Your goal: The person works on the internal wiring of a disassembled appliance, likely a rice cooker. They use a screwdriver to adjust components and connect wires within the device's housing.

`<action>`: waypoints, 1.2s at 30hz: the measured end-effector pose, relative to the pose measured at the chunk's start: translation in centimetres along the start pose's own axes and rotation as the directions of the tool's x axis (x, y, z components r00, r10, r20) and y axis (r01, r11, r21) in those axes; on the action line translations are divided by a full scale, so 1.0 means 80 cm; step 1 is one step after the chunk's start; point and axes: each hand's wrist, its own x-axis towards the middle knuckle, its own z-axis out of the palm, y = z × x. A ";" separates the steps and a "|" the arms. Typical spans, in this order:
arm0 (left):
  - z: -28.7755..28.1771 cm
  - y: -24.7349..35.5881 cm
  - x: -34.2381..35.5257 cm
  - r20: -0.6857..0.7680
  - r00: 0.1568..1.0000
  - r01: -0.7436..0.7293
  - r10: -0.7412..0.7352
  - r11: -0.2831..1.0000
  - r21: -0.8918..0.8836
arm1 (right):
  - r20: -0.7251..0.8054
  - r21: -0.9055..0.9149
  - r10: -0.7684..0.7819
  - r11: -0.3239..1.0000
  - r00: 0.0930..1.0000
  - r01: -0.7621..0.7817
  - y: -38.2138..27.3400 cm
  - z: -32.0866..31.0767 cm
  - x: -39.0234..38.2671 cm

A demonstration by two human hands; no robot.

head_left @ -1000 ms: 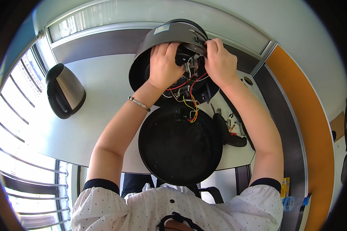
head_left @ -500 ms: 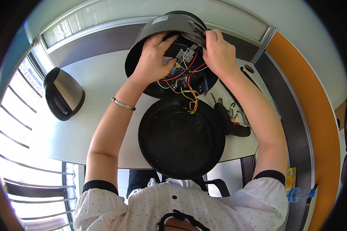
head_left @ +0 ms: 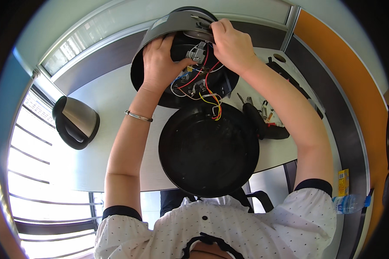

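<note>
A black round appliance housing stands tipped up at the back of the desk, showing red, white, blue and yellow wires and metal parts inside. My left hand grips it with fingers up inside the rim; its thumb reaches toward a metal part. My right hand is closed on the housing's right edge, at a dark panel piece. A black round shallow pan lies in front, joined by wires. A black power tool lies at its right among small tools and parts.
A steel kettle stands at the left of the pale desk, beside a barred window. A grey partition runs behind, an orange panel at the right. A plastic bottle and yellow box are at lower right.
Both hands and the housing sit higher in the picture and further left than a second ago; the whole view has shifted somewhat. My left fingers have slid along inside the rim.
</note>
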 end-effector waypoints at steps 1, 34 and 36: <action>-0.001 0.001 0.001 0.011 1.000 0.004 -0.004 1.000 0.025 | -0.010 0.000 -0.004 1.000 1.000 0.004 0.000 0.001 0.000; 0.004 -0.015 -0.002 0.009 0.997 -0.071 0.070 0.994 0.080 | -0.040 -0.111 -0.064 0.992 0.997 0.059 -0.004 0.005 0.011; 0.003 -0.015 -0.002 0.005 0.997 -0.072 0.072 0.996 0.052 | -0.018 -0.154 -0.081 0.985 0.997 0.077 -0.002 0.009 0.009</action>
